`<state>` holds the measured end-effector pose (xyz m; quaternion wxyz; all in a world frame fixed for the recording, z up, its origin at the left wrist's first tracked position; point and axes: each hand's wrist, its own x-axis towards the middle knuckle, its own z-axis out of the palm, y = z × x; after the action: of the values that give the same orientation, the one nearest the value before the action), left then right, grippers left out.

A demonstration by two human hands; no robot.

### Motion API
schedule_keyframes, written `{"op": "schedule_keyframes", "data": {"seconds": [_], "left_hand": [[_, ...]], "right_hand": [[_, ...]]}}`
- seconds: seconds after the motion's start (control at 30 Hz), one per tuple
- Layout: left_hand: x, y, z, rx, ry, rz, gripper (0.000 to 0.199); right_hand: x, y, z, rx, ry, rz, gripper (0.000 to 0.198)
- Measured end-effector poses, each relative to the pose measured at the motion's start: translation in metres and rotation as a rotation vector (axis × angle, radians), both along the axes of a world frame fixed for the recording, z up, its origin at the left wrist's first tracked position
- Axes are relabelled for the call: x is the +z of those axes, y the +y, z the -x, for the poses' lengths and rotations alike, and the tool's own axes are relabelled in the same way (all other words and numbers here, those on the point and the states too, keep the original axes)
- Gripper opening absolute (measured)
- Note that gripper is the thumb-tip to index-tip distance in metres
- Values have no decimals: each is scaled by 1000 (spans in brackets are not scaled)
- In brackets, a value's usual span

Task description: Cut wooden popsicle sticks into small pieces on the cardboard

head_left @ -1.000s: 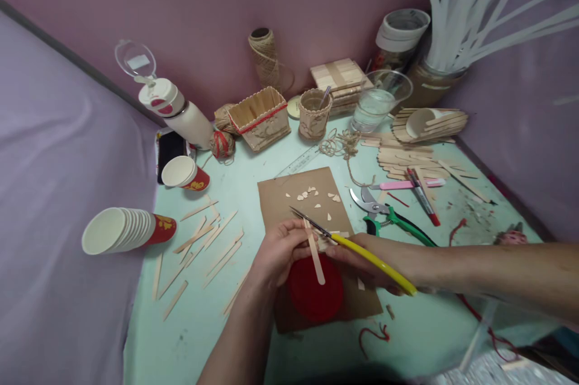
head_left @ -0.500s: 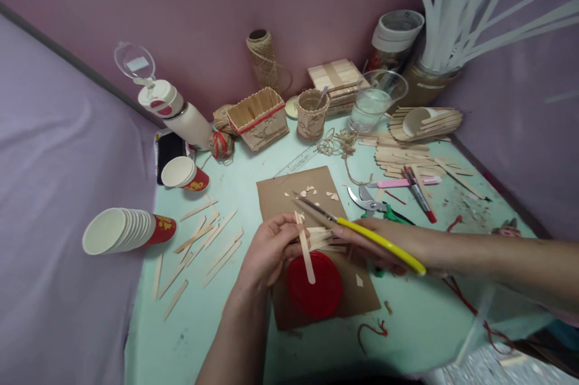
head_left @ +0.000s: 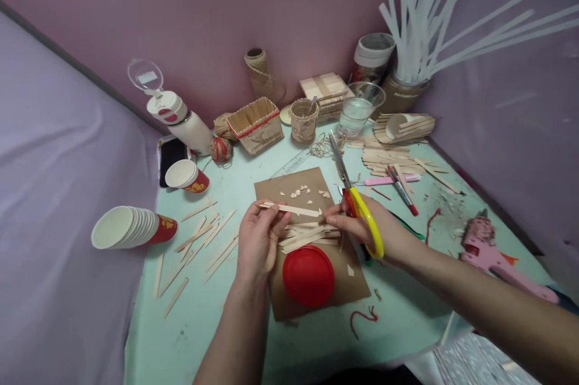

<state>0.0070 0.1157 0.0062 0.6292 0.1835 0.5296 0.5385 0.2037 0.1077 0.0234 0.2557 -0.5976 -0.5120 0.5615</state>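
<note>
My left hand (head_left: 259,241) pinches the left end of a wooden craft stick (head_left: 296,210), which lies level above the brown board with a notched right end. Close to that end are the thumb and fingertips of my right hand (head_left: 382,225); whether they touch it I cannot tell. Hooked in the right hand are scissors (head_left: 340,159) with yellow and red handles, their blades pointing away from me. Below the hands, a pile of craft sticks (head_left: 307,235) lies beside a round red lid (head_left: 308,276). Small pale wood chips (head_left: 296,194) are scattered on the brown board (head_left: 271,187).
Loose sticks (head_left: 199,240) and paper cups (head_left: 118,228) are at left. Along the back stand a stick basket (head_left: 260,134), a small stick pot (head_left: 304,122) and a water cup (head_left: 355,116). A pink glue gun (head_left: 491,255) lies at right, near brushes (head_left: 402,190).
The stick has turned from pointing toward me to lying crosswise. The scissors have swung from pointing left to pointing away. The view has shifted, bringing the glue gun more fully into sight.
</note>
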Motion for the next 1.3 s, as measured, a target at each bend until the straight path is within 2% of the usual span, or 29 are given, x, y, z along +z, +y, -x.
{"op": "schedule_keyframes", "data": {"seconds": [0.17, 0.27, 0.37, 0.47, 0.57, 0.63, 0.7, 0.77, 0.83, 0.9, 1.07, 1.3], "left_hand": [[3, -5, -4, -21, 15, -36, 30], [6, -4, 2, -96, 25, -46, 27], [11, -1, 13, -182, 58, -30, 22], [13, 0, 19, -207, 179, -79, 25], [11, -5, 17, -402, 312, -112, 27], [7, -8, 13, -563, 359, -124, 26], [1, -10, 11, -635, 368, -129, 24], [-5, -9, 10, -593, 333, -93, 24], [-9, -7, 11, -488, 271, -32, 25], [-12, -3, 12, -390, 201, 8, 28], [-14, 4, 14, -256, 79, -12, 31], [-11, 0, 0, -246, -6, 76, 27]], "right_hand": [[-5, 2, 16, -160, 140, -12, 41], [-2, 12, 13, -176, 46, -84, 37], [7, 30, 4, -61, -112, -181, 29], [20, 48, 1, 204, -253, -169, 23], [26, 56, 11, 359, -347, -199, 19], [24, 55, 20, 410, -317, -210, 21], [19, 51, 25, 411, -269, -210, 23], [14, 47, 26, 342, -227, -206, 25], [9, 40, 21, 245, -197, -190, 29], [6, 31, 12, 212, -163, -146, 33], [0, 1, -13, 285, -112, 3, 40], [5, -26, -16, 411, -3, 212, 51]]}}
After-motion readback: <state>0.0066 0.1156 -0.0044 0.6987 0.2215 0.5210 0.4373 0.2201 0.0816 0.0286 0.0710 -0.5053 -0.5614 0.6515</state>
